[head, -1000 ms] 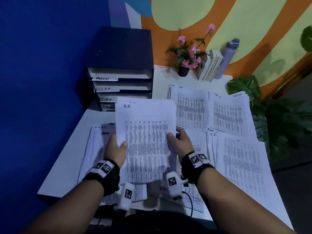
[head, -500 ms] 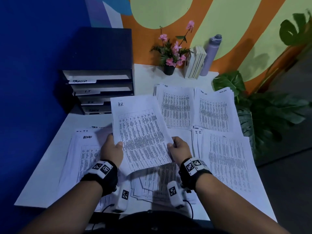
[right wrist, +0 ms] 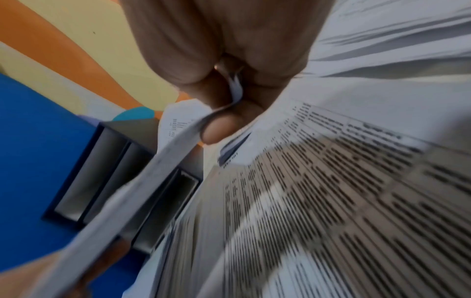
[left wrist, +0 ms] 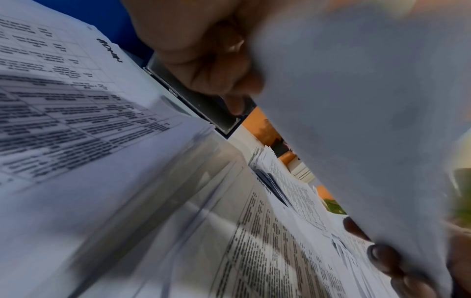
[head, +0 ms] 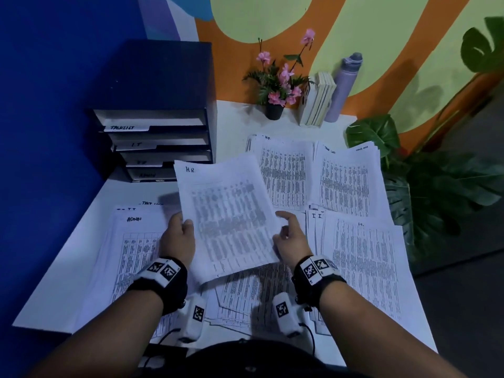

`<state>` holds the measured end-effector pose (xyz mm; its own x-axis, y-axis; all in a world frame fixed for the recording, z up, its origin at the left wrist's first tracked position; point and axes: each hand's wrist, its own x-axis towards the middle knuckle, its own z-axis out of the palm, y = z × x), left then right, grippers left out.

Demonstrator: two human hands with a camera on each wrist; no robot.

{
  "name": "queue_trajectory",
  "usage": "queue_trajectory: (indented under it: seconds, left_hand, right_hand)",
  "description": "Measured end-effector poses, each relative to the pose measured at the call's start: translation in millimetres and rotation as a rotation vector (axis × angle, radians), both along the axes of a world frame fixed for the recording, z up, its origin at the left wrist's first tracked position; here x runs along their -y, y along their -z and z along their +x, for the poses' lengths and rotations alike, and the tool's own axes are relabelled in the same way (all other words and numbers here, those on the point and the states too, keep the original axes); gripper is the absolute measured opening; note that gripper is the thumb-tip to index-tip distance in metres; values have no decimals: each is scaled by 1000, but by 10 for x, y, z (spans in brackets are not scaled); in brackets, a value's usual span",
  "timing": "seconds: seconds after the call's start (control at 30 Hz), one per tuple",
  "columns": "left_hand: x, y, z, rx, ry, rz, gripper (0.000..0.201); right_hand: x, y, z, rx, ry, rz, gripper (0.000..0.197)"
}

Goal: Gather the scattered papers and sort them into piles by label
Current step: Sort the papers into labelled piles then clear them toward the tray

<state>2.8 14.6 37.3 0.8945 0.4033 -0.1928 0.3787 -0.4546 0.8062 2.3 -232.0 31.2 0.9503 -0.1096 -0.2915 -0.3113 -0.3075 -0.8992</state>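
Holding a printed sheet [head: 229, 216] up over the middle of the white desk [head: 54, 290], the person has it by both side edges. It is marked "H.R." at its top left corner, and its columns of small print are too blurred to read. The left hand [head: 177, 238] grasps the left edge, thumb on the face and fingers curled behind. The right hand [head: 290, 238] pinches the right edge between thumb and fingers, which the right wrist view shows close up.

Under the sheet, at lower centre, lies a loose heap of papers [head: 245, 298], partly hidden by it and by the wrist cameras. At lower left sits a pile topped "ADMIN" [head: 128, 257]; edges reading "I.T" and "TASK LI…" peek out behind it, cut off. At lower right is a pile marked "I.T." [head: 365, 268].

Further back, right of centre, lie a pile headed "H.R." [head: 283, 170] and one headed "TASK LIST" [head: 346, 178].

At upper left stands a dark tray rack [head: 155, 105], its tabs reading "TASKLIST", "I.T", one illegible, and "ADMIN", the last faint.

Against the painted wall at top centre stand a flower pot [head: 274, 111], some books [head: 317, 100] and a lilac bottle [head: 343, 85].
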Motion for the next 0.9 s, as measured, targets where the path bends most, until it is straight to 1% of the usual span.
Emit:
queue_trajectory:
  seconds: [0.07,0.1,0.17,0.23,0.3,0.37,0.47,0.5,0.57,0.63,0.67,0.73,0.83,0.9]
  left_hand:
    - [-13,53,7,9,-3,-89,35]
    - [-28,77,11,16,4,-104,38]
    - [-88,125,5,-9,5,-39,43]
    - [-159,173,-18,-37,-2,38,47]
    - [-238,223,-74,-77,-2,80,50]
    - [-339,291,-147,-130,33,162,54]
    - [-510,393,-274,-286,129,315,62]
    - [-565,413,-318,-349,142,357,65]
    - [-663,436,-404,-454,137,433,68]
    - [-756,454,-484,-527,121,487,71]
    - [-808,469,-520,-556,114,498,74]
    - [-911,511,-585,-612,105,496,78]
    - [-1013,559,-664,-670,159,492,79]
    - [-1031,570,-704,-676,216,502,81]
  right_hand:
    - [76,-78,79,20,146,25,57]
    - [140,-110,135,30,230,57,55]
    - [288,-144,286,68,334,61,46]
    - [427,-140,468,118,382,2,37]
    - [481,-155,634,132,394,-75,34]
    - [517,-168,800,137,388,-160,34]
    - [559,-159,1046,108,337,-266,33]
    - [561,-131,1122,90,303,-334,35]
    - [514,-114,1203,27,236,-522,40]
    - [397,-113,1183,8,212,-586,43]
    - [303,-120,1148,19,178,-579,42]
    - [80,-84,1043,40,54,-522,38]
    - [-336,-43,738,23,-149,-325,28]
    - [-609,-29,514,-31,-264,-233,26]
